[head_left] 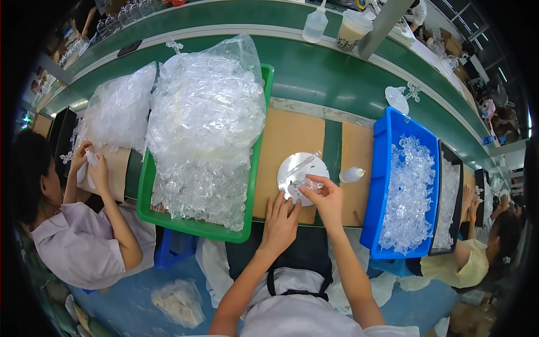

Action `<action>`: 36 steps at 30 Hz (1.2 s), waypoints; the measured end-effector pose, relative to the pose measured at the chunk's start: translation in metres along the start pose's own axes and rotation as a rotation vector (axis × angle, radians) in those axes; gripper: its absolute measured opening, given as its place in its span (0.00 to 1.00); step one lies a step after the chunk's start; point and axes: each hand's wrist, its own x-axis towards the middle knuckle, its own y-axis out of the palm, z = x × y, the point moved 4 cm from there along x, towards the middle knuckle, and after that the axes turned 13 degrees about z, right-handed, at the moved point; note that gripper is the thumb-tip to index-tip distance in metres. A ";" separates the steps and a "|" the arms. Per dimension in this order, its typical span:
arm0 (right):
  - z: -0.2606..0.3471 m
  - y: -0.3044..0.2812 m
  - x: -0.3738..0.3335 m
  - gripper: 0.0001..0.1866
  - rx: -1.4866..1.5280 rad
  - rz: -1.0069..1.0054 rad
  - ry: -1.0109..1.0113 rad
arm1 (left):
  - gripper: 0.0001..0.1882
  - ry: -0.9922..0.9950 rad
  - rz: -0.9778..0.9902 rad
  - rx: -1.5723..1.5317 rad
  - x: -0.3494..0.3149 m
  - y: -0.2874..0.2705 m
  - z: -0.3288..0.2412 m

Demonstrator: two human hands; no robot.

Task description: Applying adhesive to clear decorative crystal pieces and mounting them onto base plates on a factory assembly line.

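A shiny round white disc (285, 168) lies on cardboard in front of me. My right hand (328, 201) is closed, thumb and fingertips pinching a small clear plastic piece (307, 184) over the disc's near right part. The piece's exact shape is hard to make out. Another slender clear plastic part (306, 162) rests across the far side of the disc. At the disc's near left edge, my left hand (281, 222) lies palm down with its fingers apart. A small white squeeze bottle (352, 174) with a yellowish tip lies just right of the disc.
On the left stands a green bin (255, 185) with a large plastic bag (208, 95) over loose clear parts. To the right is a blue bin (370, 191) of clear pieces. A clear bottle (315, 25) and a drink cup (353, 32) stand behind. Co-workers sit on both sides.
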 end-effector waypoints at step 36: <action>-0.004 0.053 0.011 0.13 -1.130 -0.229 -0.296 | 0.27 -0.193 -0.297 -0.443 0.026 -0.014 0.029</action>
